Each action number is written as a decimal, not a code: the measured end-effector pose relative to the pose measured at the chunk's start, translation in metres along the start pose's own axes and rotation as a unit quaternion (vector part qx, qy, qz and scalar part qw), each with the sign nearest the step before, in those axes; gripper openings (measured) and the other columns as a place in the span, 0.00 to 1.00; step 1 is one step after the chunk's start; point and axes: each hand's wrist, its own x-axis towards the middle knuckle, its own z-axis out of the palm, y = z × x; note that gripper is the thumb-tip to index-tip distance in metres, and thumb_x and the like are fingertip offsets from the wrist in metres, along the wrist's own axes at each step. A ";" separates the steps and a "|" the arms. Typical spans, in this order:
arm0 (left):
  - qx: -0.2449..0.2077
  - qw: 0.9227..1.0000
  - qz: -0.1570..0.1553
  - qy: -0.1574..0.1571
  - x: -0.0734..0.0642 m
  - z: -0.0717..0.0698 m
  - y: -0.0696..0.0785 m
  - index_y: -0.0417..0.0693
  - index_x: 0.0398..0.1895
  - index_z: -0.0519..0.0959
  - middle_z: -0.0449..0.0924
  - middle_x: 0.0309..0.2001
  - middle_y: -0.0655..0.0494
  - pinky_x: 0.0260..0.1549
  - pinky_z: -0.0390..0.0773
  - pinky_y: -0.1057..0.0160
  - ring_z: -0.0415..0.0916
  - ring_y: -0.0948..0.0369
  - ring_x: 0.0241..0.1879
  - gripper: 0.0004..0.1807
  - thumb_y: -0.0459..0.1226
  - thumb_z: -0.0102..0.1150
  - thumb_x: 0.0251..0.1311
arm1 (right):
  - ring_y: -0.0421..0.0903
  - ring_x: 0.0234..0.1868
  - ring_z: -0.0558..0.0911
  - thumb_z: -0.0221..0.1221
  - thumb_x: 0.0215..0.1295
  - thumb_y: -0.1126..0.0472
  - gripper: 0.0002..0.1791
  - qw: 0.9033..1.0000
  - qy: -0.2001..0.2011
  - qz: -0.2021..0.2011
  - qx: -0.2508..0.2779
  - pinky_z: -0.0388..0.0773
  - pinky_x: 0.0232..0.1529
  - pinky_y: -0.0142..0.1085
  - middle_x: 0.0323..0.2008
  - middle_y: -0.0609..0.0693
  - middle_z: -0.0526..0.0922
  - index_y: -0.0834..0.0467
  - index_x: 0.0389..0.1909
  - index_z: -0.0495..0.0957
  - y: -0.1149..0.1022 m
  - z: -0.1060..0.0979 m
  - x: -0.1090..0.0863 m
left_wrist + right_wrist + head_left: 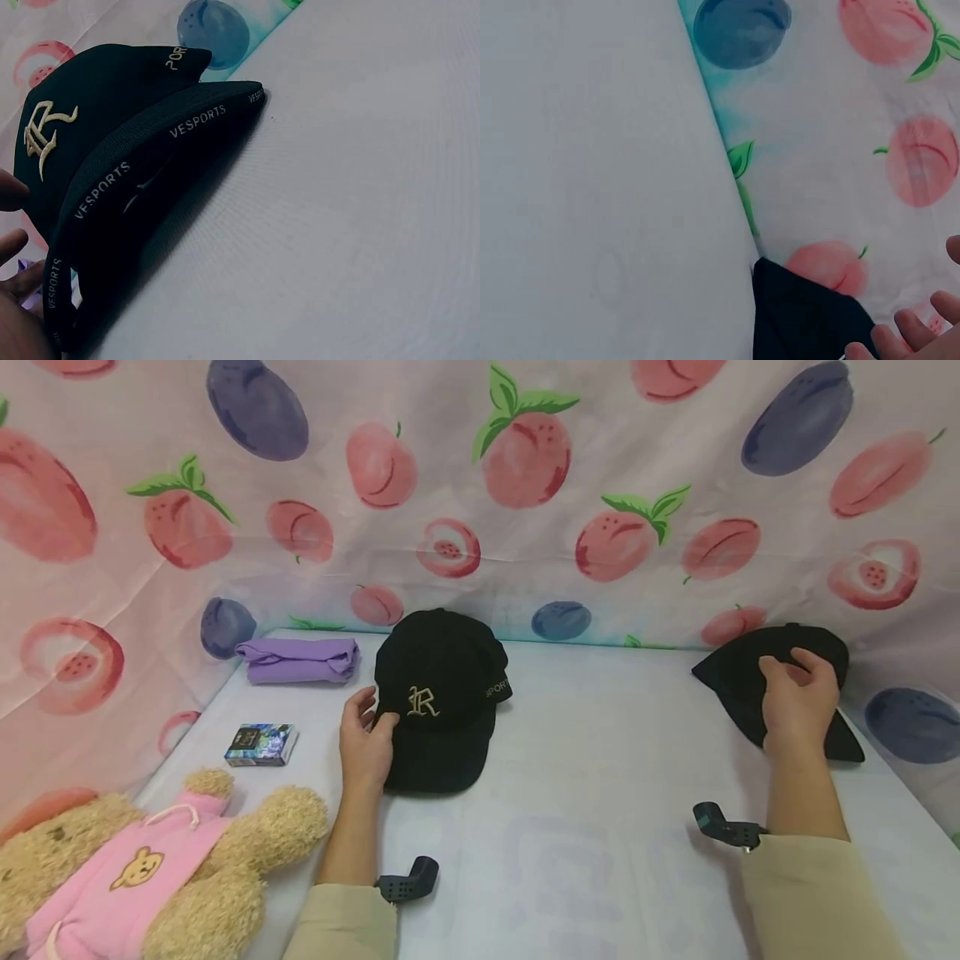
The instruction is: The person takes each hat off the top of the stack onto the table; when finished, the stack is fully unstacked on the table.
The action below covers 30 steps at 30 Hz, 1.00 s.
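Observation:
A black baseball cap (442, 668) with a gold embroidered letter sits toward the back of the table, brim facing forward. At its left side is my left hand (363, 747), thumb tip against the crown and fingers spread beside it. White lettering runs along the brim edge (199, 120) in the left wrist view. Far to the right lies a black hat (738, 685) with a wide, pointed brim. My right hand (802, 697) hovers over this hat, fingers loosely bent with nothing between them. The right wrist view shows only the hat's pointed corner (802, 315) beside the fingertips.
A folded purple cloth (300, 662) lies at the back left, with a small patterned box (261, 745) in front. A teddy bear (202, 868) in a pink top lies at the front left. Fruit-print fabric (517, 543) walls the white table (600, 843).

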 end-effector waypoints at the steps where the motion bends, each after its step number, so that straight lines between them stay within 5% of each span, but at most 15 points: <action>1: 0.013 1.000 -0.001 -0.001 0.000 0.000 0.000 0.42 0.72 0.68 0.69 0.72 0.40 0.74 0.61 0.48 0.64 0.43 0.72 0.32 0.32 0.53 0.62 | 0.33 0.56 0.71 0.64 0.71 0.48 0.33 1.000 -0.005 0.001 -0.002 0.65 0.74 0.36 0.51 0.31 0.69 0.34 0.74 0.65 -0.001 0.001 -0.002; 9: 0.066 0.998 0.003 -0.008 0.001 -0.001 -0.003 0.43 0.71 0.70 0.71 0.71 0.42 0.74 0.62 0.49 0.66 0.44 0.72 0.30 0.34 0.53 0.63 | 0.37 0.64 0.71 0.65 0.69 0.45 0.36 0.999 -0.044 0.014 0.003 0.62 0.78 0.44 0.65 0.36 0.69 0.34 0.76 0.63 -0.005 0.003 -0.015; 15: 0.081 0.997 0.002 -0.015 0.001 -0.001 -0.004 0.44 0.71 0.71 0.71 0.72 0.45 0.73 0.64 0.48 0.67 0.46 0.73 0.29 0.35 0.52 0.65 | 0.42 0.68 0.70 0.65 0.69 0.43 0.39 0.996 -0.087 0.015 0.015 0.63 0.77 0.48 0.62 0.37 0.69 0.36 0.78 0.61 -0.004 0.004 -0.027; 21: 0.101 0.995 0.006 -0.014 0.000 -0.004 -0.005 0.45 0.71 0.72 0.71 0.72 0.45 0.72 0.63 0.47 0.66 0.46 0.72 0.29 0.35 0.51 0.65 | 0.39 0.57 0.75 0.65 0.70 0.46 0.38 0.990 -0.140 0.000 0.035 0.78 0.54 0.36 0.52 0.36 0.69 0.42 0.78 0.62 -0.001 0.014 -0.044; 27: 0.101 0.995 0.002 -0.022 0.001 -0.002 -0.004 0.44 0.72 0.72 0.69 0.73 0.43 0.73 0.62 0.47 0.64 0.45 0.73 0.29 0.36 0.51 0.66 | 0.39 0.55 0.75 0.64 0.70 0.46 0.38 0.983 -0.179 0.004 0.043 0.68 0.72 0.51 0.51 0.36 0.68 0.42 0.78 0.61 0.003 0.020 -0.055; 30: 0.103 0.994 0.001 -0.021 0.000 -0.001 -0.004 0.44 0.71 0.73 0.69 0.73 0.42 0.73 0.62 0.47 0.64 0.45 0.73 0.29 0.36 0.51 0.66 | 0.39 0.55 0.76 0.64 0.71 0.47 0.37 0.982 -0.183 0.003 0.041 0.70 0.69 0.49 0.51 0.37 0.69 0.42 0.78 0.62 0.004 0.022 -0.057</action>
